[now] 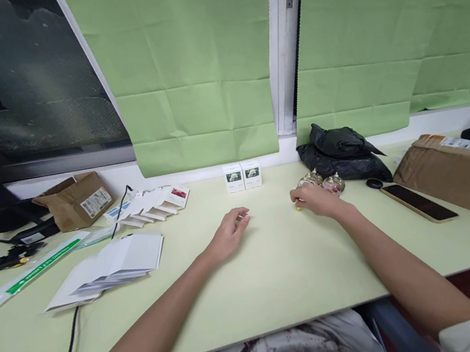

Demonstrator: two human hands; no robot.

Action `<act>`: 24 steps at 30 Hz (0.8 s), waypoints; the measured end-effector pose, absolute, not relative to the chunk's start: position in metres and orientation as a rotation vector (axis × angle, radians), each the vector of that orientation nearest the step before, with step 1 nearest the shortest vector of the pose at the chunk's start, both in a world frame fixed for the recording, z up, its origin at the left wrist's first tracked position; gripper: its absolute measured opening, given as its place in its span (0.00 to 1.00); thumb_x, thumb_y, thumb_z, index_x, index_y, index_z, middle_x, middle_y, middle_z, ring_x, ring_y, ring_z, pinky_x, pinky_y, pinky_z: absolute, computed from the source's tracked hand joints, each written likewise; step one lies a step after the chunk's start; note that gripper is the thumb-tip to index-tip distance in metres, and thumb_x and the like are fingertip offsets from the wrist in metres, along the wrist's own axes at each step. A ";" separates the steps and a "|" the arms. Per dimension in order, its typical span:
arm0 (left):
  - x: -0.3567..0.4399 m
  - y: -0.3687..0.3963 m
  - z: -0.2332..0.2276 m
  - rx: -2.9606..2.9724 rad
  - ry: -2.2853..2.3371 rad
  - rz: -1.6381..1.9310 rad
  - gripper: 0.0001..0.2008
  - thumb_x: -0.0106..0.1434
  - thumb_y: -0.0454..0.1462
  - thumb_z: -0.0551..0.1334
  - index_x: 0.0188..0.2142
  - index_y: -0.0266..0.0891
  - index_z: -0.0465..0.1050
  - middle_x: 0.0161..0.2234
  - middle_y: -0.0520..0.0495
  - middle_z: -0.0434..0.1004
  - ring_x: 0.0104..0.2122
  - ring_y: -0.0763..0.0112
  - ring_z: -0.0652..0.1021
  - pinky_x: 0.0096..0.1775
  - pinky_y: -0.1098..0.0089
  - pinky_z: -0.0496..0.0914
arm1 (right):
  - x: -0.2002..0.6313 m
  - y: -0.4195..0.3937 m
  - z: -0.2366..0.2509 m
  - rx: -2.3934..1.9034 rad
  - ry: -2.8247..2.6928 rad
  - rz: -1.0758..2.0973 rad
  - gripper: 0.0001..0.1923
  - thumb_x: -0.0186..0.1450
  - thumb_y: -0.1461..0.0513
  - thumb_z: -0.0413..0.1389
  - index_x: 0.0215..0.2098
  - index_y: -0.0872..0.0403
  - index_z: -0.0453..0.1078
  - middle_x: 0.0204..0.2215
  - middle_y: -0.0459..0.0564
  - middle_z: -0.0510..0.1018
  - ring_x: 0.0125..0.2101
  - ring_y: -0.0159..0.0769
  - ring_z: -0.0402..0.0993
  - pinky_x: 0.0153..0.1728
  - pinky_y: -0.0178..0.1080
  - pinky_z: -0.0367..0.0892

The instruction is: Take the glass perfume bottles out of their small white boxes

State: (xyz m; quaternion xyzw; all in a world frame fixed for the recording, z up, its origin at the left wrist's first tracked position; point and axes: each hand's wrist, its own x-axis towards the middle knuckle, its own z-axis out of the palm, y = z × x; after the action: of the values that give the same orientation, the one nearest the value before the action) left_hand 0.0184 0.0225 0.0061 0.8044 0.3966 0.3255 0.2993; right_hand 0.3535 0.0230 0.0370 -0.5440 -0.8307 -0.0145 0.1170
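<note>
My left hand (228, 236) rests on the pale green table with its fingers loosely curled and apart, holding nothing. Farther right, my right hand (314, 198) reaches down with its fingers pinched together. A small yellow bit (298, 208) shows below those fingertips; what they grip is mostly hidden. Just behind and beside this hand stand several small round ornate pieces with gold tops, one of them pinkish (334, 184) and another clear and gold (313, 176). Two small white boxes (234, 178) with a white-flower picture stand side by side at the back of the table.
Flattened white cartons (119, 261) lie on the left, with more folded cartons (155, 204) behind them. An opened brown box (74, 201) and a black cable (74, 335) are also there. On the right are black plastic bags (342, 157), a phone (418, 203) and a brown parcel (460, 175).
</note>
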 end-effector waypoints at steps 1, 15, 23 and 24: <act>0.018 0.023 0.006 2.138 1.054 0.863 0.22 0.76 0.53 0.51 0.58 0.46 0.70 0.57 0.44 0.74 0.55 0.59 0.74 0.57 0.59 0.69 | 0.365 0.024 0.038 -1.666 -2.404 -0.032 0.06 0.67 0.68 0.57 0.35 0.53 0.74 0.35 0.53 0.81 0.38 0.41 0.74 0.35 0.36 0.56; 0.018 0.022 0.006 2.148 1.050 0.818 0.22 0.76 0.54 0.51 0.58 0.47 0.70 0.56 0.46 0.77 0.53 0.59 0.76 0.54 0.60 0.69 | 0.427 0.033 0.035 -1.996 -2.239 -0.055 0.12 0.62 0.71 0.57 0.35 0.52 0.80 0.36 0.52 0.84 0.38 0.41 0.78 0.35 0.35 0.59; 0.018 0.020 0.010 2.154 1.053 0.785 0.23 0.76 0.54 0.50 0.58 0.47 0.71 0.55 0.46 0.77 0.53 0.59 0.76 0.54 0.61 0.69 | 0.422 0.031 0.043 -1.922 -2.215 -0.118 0.13 0.64 0.69 0.57 0.41 0.50 0.82 0.45 0.54 0.82 0.42 0.41 0.77 0.39 0.34 0.62; 0.017 0.020 0.010 2.156 1.054 0.786 0.23 0.76 0.54 0.50 0.58 0.47 0.71 0.55 0.46 0.77 0.53 0.59 0.76 0.54 0.61 0.69 | 0.422 0.029 0.046 -1.895 -2.201 -0.129 0.12 0.65 0.67 0.57 0.41 0.50 0.82 0.45 0.54 0.81 0.42 0.40 0.77 0.39 0.34 0.62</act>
State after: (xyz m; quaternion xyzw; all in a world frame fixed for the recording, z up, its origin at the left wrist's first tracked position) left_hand 0.0174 0.0201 0.0095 0.8136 0.3978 0.2966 0.3032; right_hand 0.4216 0.0291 0.0462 -0.6473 -0.7519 -0.0440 0.1170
